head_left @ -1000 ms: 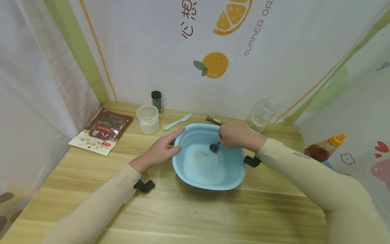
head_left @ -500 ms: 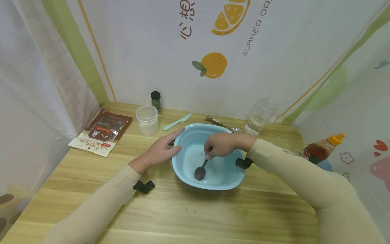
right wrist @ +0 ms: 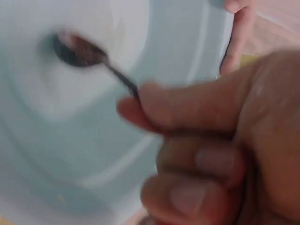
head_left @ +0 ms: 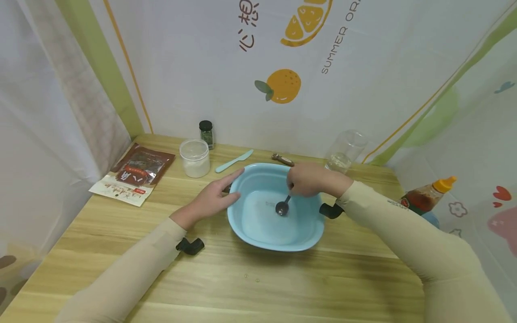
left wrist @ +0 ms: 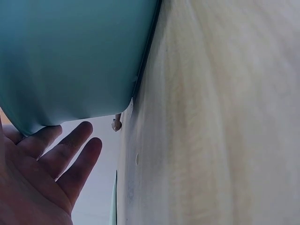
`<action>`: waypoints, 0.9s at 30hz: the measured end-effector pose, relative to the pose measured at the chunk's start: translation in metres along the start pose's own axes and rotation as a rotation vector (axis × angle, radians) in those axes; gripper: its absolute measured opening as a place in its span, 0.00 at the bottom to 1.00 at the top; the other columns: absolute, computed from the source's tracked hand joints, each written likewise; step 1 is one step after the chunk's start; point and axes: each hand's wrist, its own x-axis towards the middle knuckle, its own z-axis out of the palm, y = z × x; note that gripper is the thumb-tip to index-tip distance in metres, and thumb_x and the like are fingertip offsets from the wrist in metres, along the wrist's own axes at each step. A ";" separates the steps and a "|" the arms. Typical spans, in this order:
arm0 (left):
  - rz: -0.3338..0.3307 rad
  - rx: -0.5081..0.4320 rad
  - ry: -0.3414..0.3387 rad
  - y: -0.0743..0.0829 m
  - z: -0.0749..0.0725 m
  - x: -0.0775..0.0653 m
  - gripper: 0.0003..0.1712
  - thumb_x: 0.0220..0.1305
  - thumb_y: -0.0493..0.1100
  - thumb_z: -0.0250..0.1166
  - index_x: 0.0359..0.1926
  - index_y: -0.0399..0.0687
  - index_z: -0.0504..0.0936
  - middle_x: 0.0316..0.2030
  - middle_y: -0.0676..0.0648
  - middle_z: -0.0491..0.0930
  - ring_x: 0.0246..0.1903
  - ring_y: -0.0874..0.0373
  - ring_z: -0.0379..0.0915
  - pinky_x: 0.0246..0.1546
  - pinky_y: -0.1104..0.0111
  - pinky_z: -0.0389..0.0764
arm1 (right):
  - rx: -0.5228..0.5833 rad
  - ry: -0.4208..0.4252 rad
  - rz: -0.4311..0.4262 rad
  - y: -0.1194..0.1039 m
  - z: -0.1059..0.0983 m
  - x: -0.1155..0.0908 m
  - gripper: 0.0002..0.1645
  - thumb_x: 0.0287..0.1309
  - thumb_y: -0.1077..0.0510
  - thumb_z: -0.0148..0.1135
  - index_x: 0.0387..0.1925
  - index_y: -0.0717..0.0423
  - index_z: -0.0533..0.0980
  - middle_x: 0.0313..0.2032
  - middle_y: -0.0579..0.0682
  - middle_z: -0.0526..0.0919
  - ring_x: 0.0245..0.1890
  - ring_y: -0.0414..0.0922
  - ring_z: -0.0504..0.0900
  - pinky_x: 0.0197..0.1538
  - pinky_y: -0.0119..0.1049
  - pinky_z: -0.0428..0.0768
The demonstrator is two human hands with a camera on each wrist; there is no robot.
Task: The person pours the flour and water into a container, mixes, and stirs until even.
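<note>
So nearest the person there are two tiny clear specks (head_left: 257, 280) on the wooden table (head_left: 323, 287), can't really tell what they are. Next up is the left hand (head_left: 212, 197), fingers pretty straight and spread along the outside of the blue basin (head_left: 311, 229), thumb at the rim, so it's more bracing than clutching. The basin sits mid-table. Over its far right side the right hand (head_left: 308, 179) has thumb and curled fingers pinching the handle of a dark round spoon (head_left: 282, 208), and the bowl end is inside the basin, down near the floor. It's blurry in the right wrist view, so I'd guess the step in hand is stirring or scooping. No idea how much is in there, if anything; too faint to tell. IMO the next move calls for keeping the spoon low and level, with the left hand steadying that side so the basin doesn't skid. Past that, off to the right, there's an orange-capped sauce bottle (head_left: 428, 196), a packet (head_left: 139, 172) at far left, then a jar of white stuff (head_left: 195, 167), a turquoise knife (head_left: 235, 162), a clear container (head_left: 339, 161), and a black-capped little jar (head_left: 206, 134) right by the curtain (head_left: 226, 98).
</note>
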 end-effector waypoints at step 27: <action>-0.006 -0.019 -0.012 -0.003 -0.001 -0.001 0.43 0.81 0.44 0.62 0.89 0.44 0.57 0.78 0.31 0.71 0.65 0.35 0.83 0.53 0.59 0.93 | 0.070 0.020 0.032 0.000 0.007 0.001 0.11 0.75 0.56 0.68 0.39 0.55 0.92 0.31 0.44 0.87 0.29 0.43 0.80 0.34 0.38 0.81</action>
